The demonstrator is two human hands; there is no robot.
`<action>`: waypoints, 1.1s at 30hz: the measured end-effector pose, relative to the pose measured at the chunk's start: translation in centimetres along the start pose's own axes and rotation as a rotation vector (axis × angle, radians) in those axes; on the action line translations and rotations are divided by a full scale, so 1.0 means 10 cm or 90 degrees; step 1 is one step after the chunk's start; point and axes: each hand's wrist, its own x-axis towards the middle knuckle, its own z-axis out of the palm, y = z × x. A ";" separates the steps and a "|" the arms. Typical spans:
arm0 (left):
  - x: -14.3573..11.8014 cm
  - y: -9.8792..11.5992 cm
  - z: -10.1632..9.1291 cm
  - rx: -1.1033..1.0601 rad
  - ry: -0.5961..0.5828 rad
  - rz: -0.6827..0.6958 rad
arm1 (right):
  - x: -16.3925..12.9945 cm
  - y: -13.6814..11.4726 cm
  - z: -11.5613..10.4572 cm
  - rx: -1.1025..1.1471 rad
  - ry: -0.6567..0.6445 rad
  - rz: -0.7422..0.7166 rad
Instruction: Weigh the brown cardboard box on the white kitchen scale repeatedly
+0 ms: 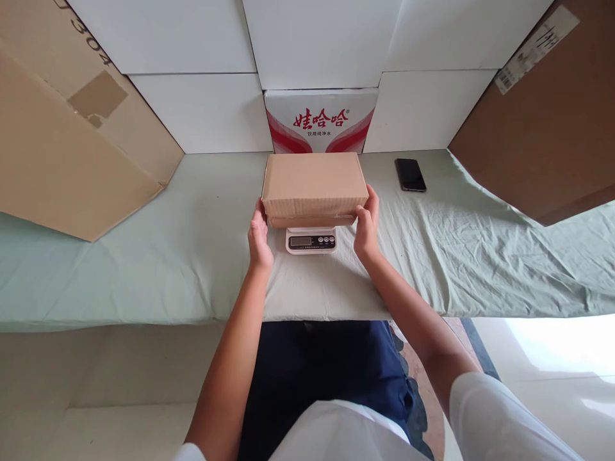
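A closed brown cardboard box (314, 178) is over a small white digital kitchen scale (312, 242), hiding the scale's platform. Whether the box rests on it or hovers just above, I cannot tell. The scale's dark display and several round buttons face me. My left hand (260, 237) is pressed to the box's left side, its fingers partly hidden. At the right end, my right hand (367, 224) grips the front corner, thumb on the front face and fingers along the side.
A black phone (410, 175) lies on the green tablecloth (202, 243) to the right. Large cardboard cartons flank the table, one on the left (81, 128) and one on the right (542, 121). Behind stand white panels and a red-and-white carton (321, 105).
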 end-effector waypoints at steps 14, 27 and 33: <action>0.01 -0.04 0.00 -0.009 0.005 -0.012 | 0.11 0.22 -0.05 0.024 0.023 -0.001; 0.02 -0.06 0.00 -0.012 0.010 -0.009 | 0.17 0.34 -0.06 -0.010 0.016 -0.011; 0.02 -0.06 0.00 -0.013 0.012 -0.012 | 0.17 0.32 -0.03 0.047 0.025 0.000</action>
